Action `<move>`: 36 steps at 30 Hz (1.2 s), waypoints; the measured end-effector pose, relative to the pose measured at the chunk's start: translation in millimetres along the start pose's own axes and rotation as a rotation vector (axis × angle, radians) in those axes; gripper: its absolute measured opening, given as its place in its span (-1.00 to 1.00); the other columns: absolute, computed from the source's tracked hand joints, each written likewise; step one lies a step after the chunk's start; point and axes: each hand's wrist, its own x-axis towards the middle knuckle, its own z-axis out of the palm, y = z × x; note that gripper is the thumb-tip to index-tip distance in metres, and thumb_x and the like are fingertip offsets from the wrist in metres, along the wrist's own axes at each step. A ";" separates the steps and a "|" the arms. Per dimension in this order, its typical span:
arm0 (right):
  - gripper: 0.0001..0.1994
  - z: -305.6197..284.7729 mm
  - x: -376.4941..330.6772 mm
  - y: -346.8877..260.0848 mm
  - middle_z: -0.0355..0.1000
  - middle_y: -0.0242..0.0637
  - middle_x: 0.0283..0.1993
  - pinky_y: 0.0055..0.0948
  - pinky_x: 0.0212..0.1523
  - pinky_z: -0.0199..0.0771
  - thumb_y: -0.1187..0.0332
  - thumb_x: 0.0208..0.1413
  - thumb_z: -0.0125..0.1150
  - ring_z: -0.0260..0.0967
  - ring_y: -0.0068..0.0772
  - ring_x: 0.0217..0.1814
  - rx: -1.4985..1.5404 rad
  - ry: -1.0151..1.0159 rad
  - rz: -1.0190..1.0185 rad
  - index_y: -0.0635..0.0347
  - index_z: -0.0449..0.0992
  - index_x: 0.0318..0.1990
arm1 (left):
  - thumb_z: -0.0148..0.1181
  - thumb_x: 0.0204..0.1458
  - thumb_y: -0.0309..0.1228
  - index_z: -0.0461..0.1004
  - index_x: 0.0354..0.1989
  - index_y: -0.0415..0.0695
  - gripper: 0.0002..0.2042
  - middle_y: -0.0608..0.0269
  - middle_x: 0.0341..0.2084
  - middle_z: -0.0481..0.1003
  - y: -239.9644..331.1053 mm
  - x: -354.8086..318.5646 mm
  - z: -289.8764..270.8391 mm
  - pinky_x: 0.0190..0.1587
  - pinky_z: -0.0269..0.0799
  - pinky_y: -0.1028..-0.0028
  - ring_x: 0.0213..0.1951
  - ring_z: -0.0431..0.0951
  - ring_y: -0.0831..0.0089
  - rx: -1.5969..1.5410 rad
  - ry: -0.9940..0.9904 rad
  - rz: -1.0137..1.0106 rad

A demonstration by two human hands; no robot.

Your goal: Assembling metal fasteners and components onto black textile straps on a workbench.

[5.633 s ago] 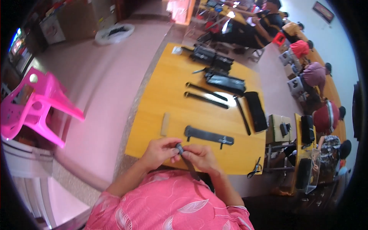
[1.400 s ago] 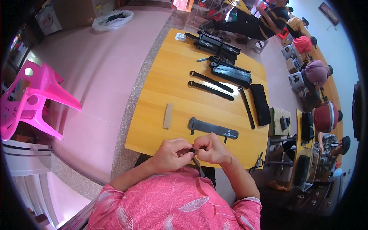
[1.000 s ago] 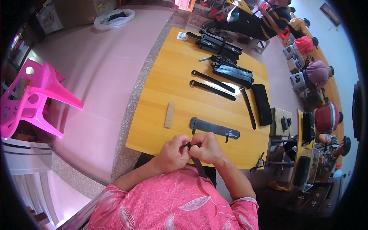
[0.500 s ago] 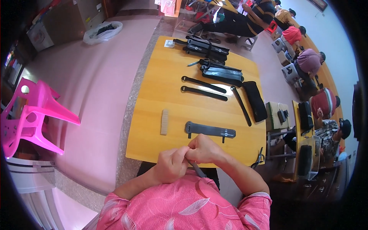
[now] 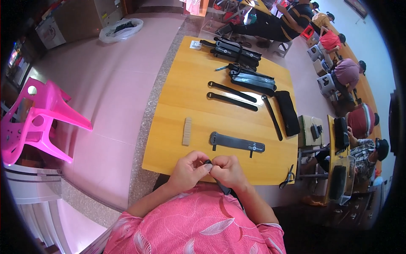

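My left hand (image 5: pixel 188 172) and my right hand (image 5: pixel 227 171) meet at the table's near edge, both closed on a dark strap (image 5: pixel 223 187). Its small black end pokes up between the fingers, and the rest hangs toward my lap; the fingers hide the part between. Just beyond my hands lies a dark grey band (image 5: pixel 237 142) with white print and two short black tabs along its near side. To its left is a narrow light-brown ribbed strip (image 5: pixel 187 132).
Black straps (image 5: pixel 232 102) with looped ends lie mid-table, before bundled bands (image 5: pixel 252 80) and a black folded piece (image 5: pixel 286 113). Scissors (image 5: pixel 288 178) rest at the near right corner. A pink chair (image 5: pixel 40 118) stands left. Several people sit at tables along the right.
My hands have turned and opened out slightly, so the strap's black end now shows between them. My right forearm has drawn inward. The whole view has shifted a little.
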 end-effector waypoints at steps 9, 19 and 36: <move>-0.83 -2.4 -13.5 8.2 0.14 -0.35 -0.76 -0.47 -0.67 0.04 0.48 -0.18 0.13 0.06 -0.65 -0.66 -0.098 0.050 -0.308 0.32 0.33 -0.69 | 0.04 0.15 -0.41 0.42 -0.40 -0.27 -0.82 0.26 -0.62 0.45 1.6 2.6 -14.6 -0.58 0.36 0.61 -0.61 0.44 0.61 -0.193 0.034 -0.327; -0.58 -11.6 -20.2 -21.1 0.26 -0.13 -0.74 -0.34 -0.63 0.21 0.10 0.06 0.14 0.24 -0.44 -0.69 -0.459 -0.077 -0.115 0.33 0.48 -0.60 | 0.12 0.03 -0.59 0.39 -0.42 -0.29 -0.95 0.30 -0.59 0.44 15.0 -12.5 8.9 -0.51 0.35 0.63 -0.54 0.42 0.67 0.300 0.018 0.051; -0.89 -208.8 -178.9 59.5 0.34 -0.30 -0.43 -0.55 -0.62 0.28 0.52 -0.01 -0.04 0.24 -0.53 -0.64 0.578 1.231 -0.664 0.25 0.44 -0.45 | 0.03 0.08 -0.47 0.37 -0.37 -0.16 -0.95 0.31 -0.65 0.38 24.2 10.2 -214.6 -0.70 0.23 0.62 -0.67 0.37 0.54 -0.472 0.811 0.162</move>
